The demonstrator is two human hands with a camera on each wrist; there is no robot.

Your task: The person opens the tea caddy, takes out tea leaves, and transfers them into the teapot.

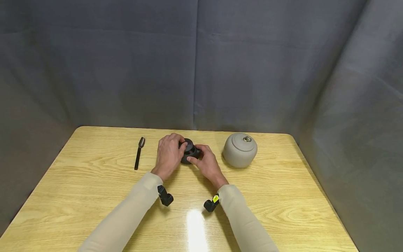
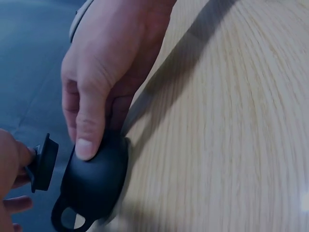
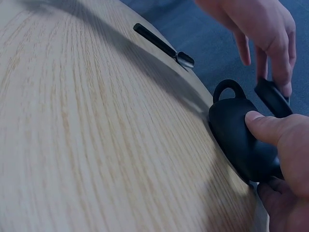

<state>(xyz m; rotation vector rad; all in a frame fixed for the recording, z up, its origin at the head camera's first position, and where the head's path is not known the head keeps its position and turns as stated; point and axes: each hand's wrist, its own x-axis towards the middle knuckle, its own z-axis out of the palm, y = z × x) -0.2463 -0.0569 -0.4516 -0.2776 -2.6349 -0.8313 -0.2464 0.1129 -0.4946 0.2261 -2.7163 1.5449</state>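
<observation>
A small black teapot (image 1: 185,159) sits at the back middle of the table, between both hands. My right hand (image 1: 208,163) grips its body from the right, the thumb pressing the side in the right wrist view. The loop handle of the teapot (image 3: 239,128) points away from that hand. Above the opening, my left hand (image 1: 170,154) pinches the black lid (image 2: 44,164) between thumb and fingers. In the left wrist view a gap shows between lid and pot, and the lid is tilted there. The left fingers partly cover the lid in the head view.
To the left lies a tea scoop (image 1: 139,154) with a black handle and a metallic bowl. A grey-beige round jar (image 1: 240,151) with a ring on its lid stands to the right. Grey curtains (image 1: 135,70) surround the wooden table (image 1: 94,189) at the back and sides.
</observation>
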